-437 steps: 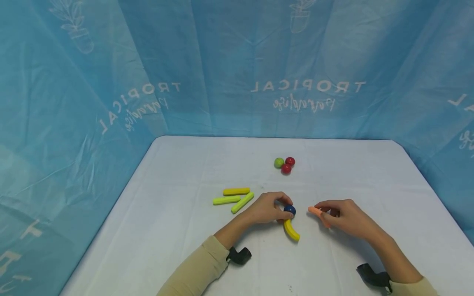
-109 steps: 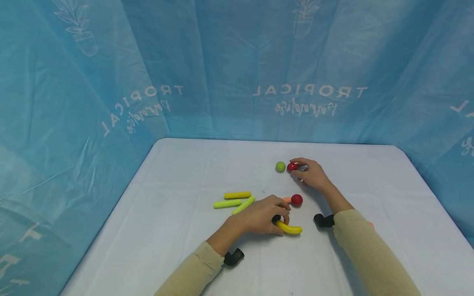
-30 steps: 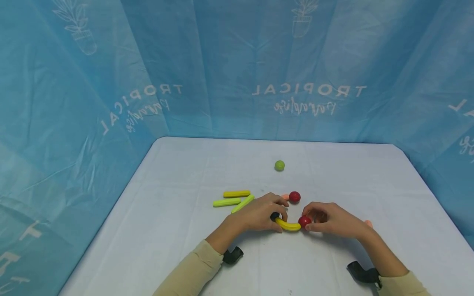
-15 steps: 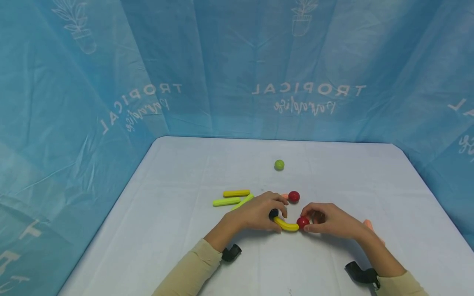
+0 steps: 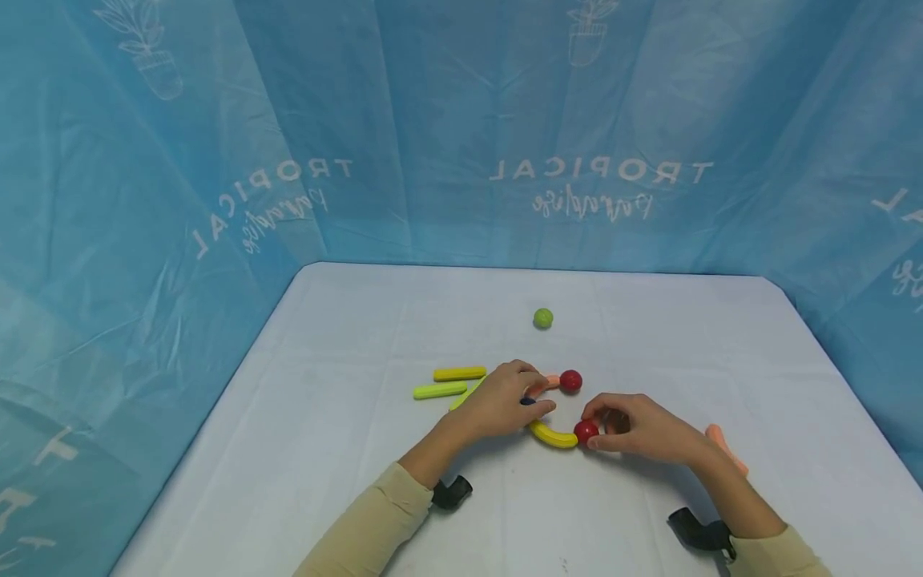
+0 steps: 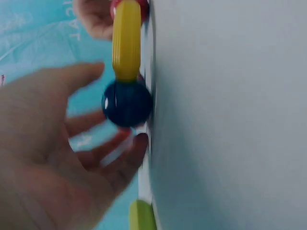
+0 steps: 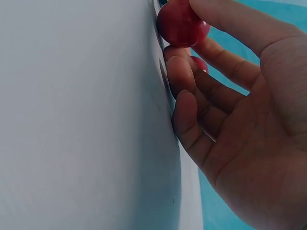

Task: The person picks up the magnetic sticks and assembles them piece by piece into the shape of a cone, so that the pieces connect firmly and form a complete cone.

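Note:
A curved yellow rod (image 5: 554, 437) lies on the table with a dark blue ball (image 6: 127, 104) at its left end and a red ball (image 5: 586, 433) at its right. My right hand (image 5: 645, 430) pinches that red ball between thumb and fingers. Around the blue ball, the left hand (image 5: 497, 402) has its fingers spread; a gap shows between thumb and ball in the left wrist view. Behind, a peach rod (image 5: 552, 382), partly hidden by the left fingers, meets a second red ball (image 5: 570, 381).
Left of the left hand lie a straight yellow rod (image 5: 460, 373) and two lime rods, one being the nearer lime rod (image 5: 440, 391). A green ball (image 5: 543, 318) sits farther back. Another peach rod (image 5: 724, 449) lies beside the right forearm. Blue curtains surround the white table (image 5: 360, 320).
Both red balls have come forward from beside the green ball onto the rods. In the last half second the left fingers loosened from the blue ball; the right hand keeps its pinch.

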`<state>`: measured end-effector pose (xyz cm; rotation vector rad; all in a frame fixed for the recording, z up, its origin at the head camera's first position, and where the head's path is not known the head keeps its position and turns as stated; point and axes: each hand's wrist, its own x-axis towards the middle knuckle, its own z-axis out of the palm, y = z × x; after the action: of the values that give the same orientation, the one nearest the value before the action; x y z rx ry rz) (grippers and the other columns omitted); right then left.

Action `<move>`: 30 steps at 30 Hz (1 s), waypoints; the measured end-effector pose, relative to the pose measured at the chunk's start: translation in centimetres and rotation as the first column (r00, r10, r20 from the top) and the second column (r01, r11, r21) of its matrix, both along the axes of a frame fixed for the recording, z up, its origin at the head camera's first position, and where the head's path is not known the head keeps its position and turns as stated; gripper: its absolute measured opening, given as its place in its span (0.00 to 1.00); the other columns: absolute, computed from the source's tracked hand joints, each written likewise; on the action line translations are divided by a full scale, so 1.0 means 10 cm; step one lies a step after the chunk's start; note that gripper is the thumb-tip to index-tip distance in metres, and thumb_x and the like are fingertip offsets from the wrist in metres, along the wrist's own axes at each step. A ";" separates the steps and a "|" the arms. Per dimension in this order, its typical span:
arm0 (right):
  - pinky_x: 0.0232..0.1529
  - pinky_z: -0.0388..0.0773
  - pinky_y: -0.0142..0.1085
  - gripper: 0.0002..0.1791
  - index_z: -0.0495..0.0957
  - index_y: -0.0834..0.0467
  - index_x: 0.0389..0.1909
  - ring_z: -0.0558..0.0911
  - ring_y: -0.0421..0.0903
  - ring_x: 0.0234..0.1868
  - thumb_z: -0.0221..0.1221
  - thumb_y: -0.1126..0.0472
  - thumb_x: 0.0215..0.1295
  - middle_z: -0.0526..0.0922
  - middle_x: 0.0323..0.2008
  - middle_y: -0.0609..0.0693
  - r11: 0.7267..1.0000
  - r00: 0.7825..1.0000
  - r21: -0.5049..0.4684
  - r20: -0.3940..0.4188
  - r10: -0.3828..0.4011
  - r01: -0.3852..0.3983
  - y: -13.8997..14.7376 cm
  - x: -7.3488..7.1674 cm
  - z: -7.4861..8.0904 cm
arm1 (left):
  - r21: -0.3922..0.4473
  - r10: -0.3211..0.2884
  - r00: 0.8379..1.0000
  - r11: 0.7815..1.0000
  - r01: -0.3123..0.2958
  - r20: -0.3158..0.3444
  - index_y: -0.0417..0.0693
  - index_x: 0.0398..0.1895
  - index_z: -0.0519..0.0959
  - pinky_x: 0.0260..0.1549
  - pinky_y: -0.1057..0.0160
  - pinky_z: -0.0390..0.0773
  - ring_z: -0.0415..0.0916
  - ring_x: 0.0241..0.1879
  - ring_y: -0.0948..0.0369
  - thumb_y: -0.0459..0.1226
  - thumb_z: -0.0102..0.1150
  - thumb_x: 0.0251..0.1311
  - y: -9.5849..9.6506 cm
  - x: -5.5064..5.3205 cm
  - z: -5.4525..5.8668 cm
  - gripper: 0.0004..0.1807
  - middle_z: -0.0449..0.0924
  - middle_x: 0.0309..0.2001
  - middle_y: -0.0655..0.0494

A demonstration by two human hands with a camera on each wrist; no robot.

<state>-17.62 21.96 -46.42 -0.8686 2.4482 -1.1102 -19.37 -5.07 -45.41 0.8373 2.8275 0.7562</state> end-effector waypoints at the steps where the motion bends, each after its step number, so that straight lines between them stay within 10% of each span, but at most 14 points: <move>1: 0.27 0.74 0.33 0.18 0.77 0.44 0.46 0.77 0.43 0.28 0.67 0.45 0.57 0.78 0.27 0.43 1.000 1.000 0.002 -0.004 0.003 -0.003 -0.01 0.00 0.00 | 0.003 0.019 1.000 1.000 -0.019 0.003 0.54 0.55 0.78 0.48 0.65 0.73 0.69 0.49 0.64 0.57 0.55 0.62 0.01 -0.01 -0.01 0.24 0.73 0.52 0.60; 7: 0.28 0.75 0.33 0.19 0.77 0.44 0.46 0.77 0.43 0.29 0.67 0.44 0.56 0.78 0.28 0.43 0.999 1.000 0.030 0.027 -0.017 0.016 -0.05 0.01 -0.01 | 0.048 0.108 0.994 0.993 -0.109 0.029 0.51 0.50 0.78 0.30 0.68 0.70 0.68 0.33 0.64 0.48 0.57 0.64 0.07 -0.02 -0.04 0.16 0.73 0.39 0.59; 21: 0.29 0.76 0.33 0.19 0.77 0.45 0.48 0.77 0.42 0.30 0.67 0.46 0.57 0.79 0.31 0.41 0.999 1.000 0.049 0.026 -0.017 0.016 0.07 0.08 0.01 | 0.090 0.216 0.967 0.969 -0.229 0.132 0.52 0.47 0.77 0.27 0.68 0.72 0.70 0.30 0.65 0.45 0.63 0.59 0.11 0.01 -0.07 0.15 0.74 0.33 0.64; 30: 0.31 0.75 0.32 0.18 0.79 0.51 0.47 0.76 0.42 0.33 0.66 0.48 0.58 0.79 0.33 0.40 0.972 0.978 0.111 -0.051 -0.202 0.207 0.36 0.18 0.11 | 0.088 0.243 0.960 0.963 -0.256 0.137 0.52 0.44 0.80 0.32 0.67 0.72 0.70 0.33 0.64 0.43 0.64 0.57 0.07 -0.02 -0.08 0.12 0.75 0.33 0.65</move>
<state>-15.79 25.54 -45.36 -0.6201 2.6526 -1.0129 -19.55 -4.36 -46.20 0.4282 2.8323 0.9605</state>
